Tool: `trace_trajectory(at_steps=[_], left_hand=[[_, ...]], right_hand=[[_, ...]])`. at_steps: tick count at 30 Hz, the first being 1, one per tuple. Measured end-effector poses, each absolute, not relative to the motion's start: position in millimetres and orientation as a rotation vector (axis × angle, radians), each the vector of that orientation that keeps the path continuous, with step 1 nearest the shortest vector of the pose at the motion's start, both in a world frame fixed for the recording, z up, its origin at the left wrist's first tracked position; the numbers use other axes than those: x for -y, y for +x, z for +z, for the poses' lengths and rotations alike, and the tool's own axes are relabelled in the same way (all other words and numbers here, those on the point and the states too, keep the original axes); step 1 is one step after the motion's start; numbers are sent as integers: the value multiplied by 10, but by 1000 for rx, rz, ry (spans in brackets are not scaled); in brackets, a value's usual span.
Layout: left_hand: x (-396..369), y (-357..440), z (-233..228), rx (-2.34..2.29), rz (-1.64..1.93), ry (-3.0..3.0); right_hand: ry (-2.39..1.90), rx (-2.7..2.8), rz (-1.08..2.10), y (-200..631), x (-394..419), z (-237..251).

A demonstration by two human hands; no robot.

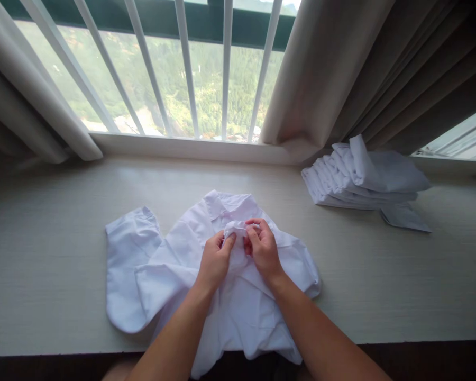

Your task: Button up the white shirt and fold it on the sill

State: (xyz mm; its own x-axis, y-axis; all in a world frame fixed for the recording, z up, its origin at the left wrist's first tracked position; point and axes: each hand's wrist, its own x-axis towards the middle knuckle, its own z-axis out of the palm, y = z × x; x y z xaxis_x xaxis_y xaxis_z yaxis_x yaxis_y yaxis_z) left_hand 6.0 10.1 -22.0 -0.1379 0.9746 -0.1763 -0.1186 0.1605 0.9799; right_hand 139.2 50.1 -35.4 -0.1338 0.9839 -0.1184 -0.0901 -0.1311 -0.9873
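A white collared shirt [238, 301] lies spread on the pale ledge, its collar toward the window and its lower part hanging over the front edge. One sleeve [130, 270] is bent out to the left. My left hand [218, 256] pinches a gathered bit of the shirt's cloth just below the collar, thumb on top. Close beside it, my right hand [262, 246] grips the same raised fold between thumb and fingers. Whether a button sits in that fold is too small to tell.
A stack of folded white cloth [360, 177] sits at the back right of the ledge [381, 286], one flap sticking out. Behind stands a window with white bars [226, 69]. Grey curtains [325, 69] hang at both sides, touching the ledge's back.
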Motion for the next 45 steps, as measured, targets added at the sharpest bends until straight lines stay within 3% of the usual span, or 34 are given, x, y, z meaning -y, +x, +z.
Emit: trace_trajectory(at_steps=[8,17,27,32,39,45], left_hand=[[-274,167,-366,-1207,1339,678],[-232,159,-330,-1770,1451,982],[-216,114,-297,-1498,1296,1210],[-242,93,-323,-1572,1492,969],[-290,88,-309,-1300,1673,571],[-289,-10,-243,-1376,1681,617]], right_hand=[[-1185,1459,1092,1453,-482,-335],[-1181,1460,1095,1545,-466,-201],[-1034,1736,1133,1516,-381,-196],[-1141,1502,1029,1557,-447,-212],[-1282,1475,1062,1591,-495,-329],[-1232,1506,1184,1655,-491,-273]])
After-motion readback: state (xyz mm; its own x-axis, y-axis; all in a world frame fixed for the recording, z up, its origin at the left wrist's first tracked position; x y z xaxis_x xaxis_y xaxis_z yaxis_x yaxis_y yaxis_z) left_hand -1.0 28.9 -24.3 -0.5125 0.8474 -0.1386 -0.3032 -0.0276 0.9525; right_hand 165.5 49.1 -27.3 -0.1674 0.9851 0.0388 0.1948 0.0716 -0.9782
